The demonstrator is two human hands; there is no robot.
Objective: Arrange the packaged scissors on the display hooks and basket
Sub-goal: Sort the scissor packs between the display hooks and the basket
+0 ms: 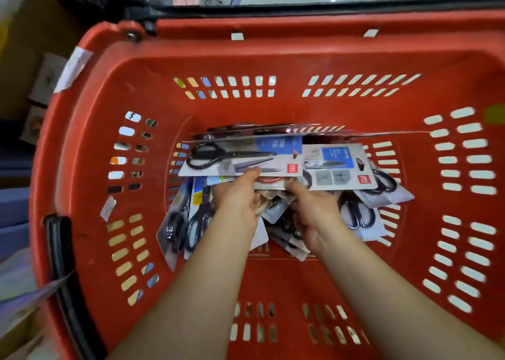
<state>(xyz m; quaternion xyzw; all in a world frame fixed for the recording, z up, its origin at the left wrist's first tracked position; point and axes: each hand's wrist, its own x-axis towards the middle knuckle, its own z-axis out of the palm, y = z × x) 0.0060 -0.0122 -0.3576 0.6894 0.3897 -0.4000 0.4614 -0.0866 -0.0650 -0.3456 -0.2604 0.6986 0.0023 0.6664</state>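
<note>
A person leans over a red basket [273,54] with slotted walls, both bare forearms reaching down from its near wall to its floor, where the packaged scissors [360,215] lie in a loose, overlapping heap, most of them black-handled pairs on grey and white cards. The left hand [236,204], near the middle of the basket floor, pinches the near edge of a carded pack of black scissors [240,156] that lies flat on top of the heap toward the basket's far wall, fingers [252,172] curled at the card's rim. The right hand [317,217], just beside it, digs into the pile below a second pack with a blue label [334,165]; its fingers [293,186] are buried among the cards, and whether they grasp anything cannot be told. More packs stand on edge against the basket's far wall. A black handle [58,250] hangs down outside the basket's left rim, and a strip of white tape [72,69] clings to its far-left corner.
</note>
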